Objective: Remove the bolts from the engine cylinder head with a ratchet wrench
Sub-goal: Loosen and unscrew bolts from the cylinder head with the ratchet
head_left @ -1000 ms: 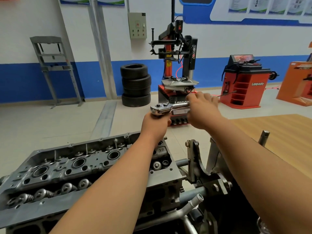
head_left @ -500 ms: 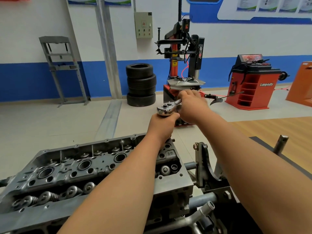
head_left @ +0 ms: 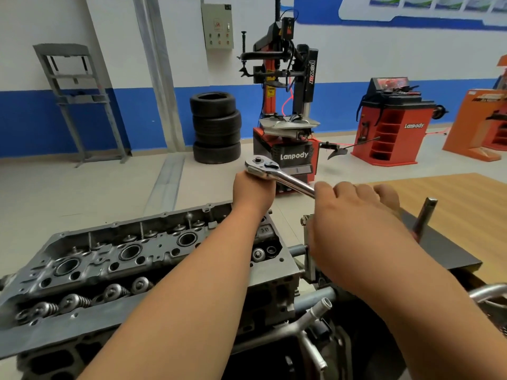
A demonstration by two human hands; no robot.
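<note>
ratchet wrench [head_left: 277, 174] | over far-R end of cyl head [head_left: 123, 256] | handle swung toward wearer in 1 s = mid-ratcheting, bolt hidden | R hand [head_left: 356, 215] curled on handle | L hand [head_left: 253, 192] fisted round drive under head

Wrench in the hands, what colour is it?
It is a shiny silver metal ratchet wrench, seen best in head view.

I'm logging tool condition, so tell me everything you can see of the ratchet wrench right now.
The ratchet wrench is polished, chrome-looking metal: rounded head with a dark button and small lever on top, straight round handle. It sits roughly level above the right end of the cylinder head. The left hand is closed right under its head; the right hand wraps the handle's end, hiding it. No socket shows.
</note>
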